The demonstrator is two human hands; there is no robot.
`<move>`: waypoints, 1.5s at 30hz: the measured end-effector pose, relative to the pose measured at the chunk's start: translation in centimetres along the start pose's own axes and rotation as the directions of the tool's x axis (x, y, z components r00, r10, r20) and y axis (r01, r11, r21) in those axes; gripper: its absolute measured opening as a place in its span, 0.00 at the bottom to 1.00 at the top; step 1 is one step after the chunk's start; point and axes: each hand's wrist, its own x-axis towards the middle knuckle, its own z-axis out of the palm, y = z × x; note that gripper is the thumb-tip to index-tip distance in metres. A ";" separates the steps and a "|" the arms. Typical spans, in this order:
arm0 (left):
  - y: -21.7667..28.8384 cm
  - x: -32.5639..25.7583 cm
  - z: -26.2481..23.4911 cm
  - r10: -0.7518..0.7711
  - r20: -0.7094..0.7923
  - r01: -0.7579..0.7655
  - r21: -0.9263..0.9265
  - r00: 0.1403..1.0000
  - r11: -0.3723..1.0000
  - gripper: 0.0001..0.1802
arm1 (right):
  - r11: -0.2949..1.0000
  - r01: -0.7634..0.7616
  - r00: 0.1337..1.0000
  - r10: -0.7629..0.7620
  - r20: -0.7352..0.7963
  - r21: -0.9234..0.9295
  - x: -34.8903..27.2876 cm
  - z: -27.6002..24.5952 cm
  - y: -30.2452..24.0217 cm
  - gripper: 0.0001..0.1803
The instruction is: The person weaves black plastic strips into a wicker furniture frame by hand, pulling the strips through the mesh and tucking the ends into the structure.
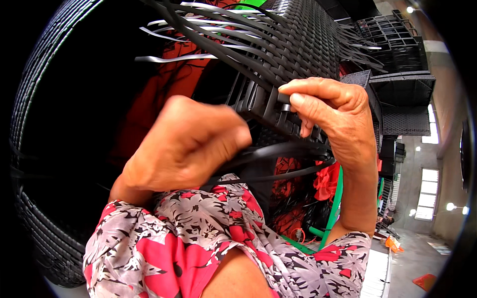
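Note:
A black woven panel (pixel 303 44) of flat plastic strips slants across the top, with loose strip ends (pixel 218 37) fanning from its left side. My right hand (pixel 333 109) is at the panel's lower edge, its thumb and index finger pinching a black strip against the frame bar (pixel 261 102). To the left, my left hand (pixel 189 144) is closed in a fist, smeared by motion. Blurred black strips (pixel 278 151) run from its lower side rightward beneath my right hand. Just what lies inside the fist is hidden.
A large dark woven piece (pixel 30 99) curves along the left side. Red material (pixel 149 109) lies below the panel, under scattered strips. A green bar (pixel 335 208) and red cloth (pixel 326 181) are near my right forearm. Woven furniture pieces (pixel 402 104) stand at the right.

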 end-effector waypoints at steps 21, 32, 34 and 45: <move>-5.1 -1.0 2.8 0.176 -0.385 -0.078 0.257 0.906 0.963 0.22 | 0.987 -0.103 0.993 0.109 0.046 -0.127 1.3 2.9 0.2 0.05; -3.7 0.7 1.1 -0.166 -0.298 0.098 -0.231 0.940 0.968 0.12 | 0.584 0.430 0.838 -0.542 0.063 -0.688 1.6 4.3 0.2 0.06; -3.0 0.9 0.6 -0.272 -0.211 0.194 -0.327 0.939 0.925 0.09 | 0.413 0.558 0.676 -0.729 0.106 -0.720 1.2 3.6 0.2 0.06; -1.9 2.3 0.7 -0.190 -0.121 0.179 -0.098 0.974 0.979 0.12 | 0.716 0.471 0.791 -0.602 -0.112 -0.515 -1.2 0.4 2.4 0.16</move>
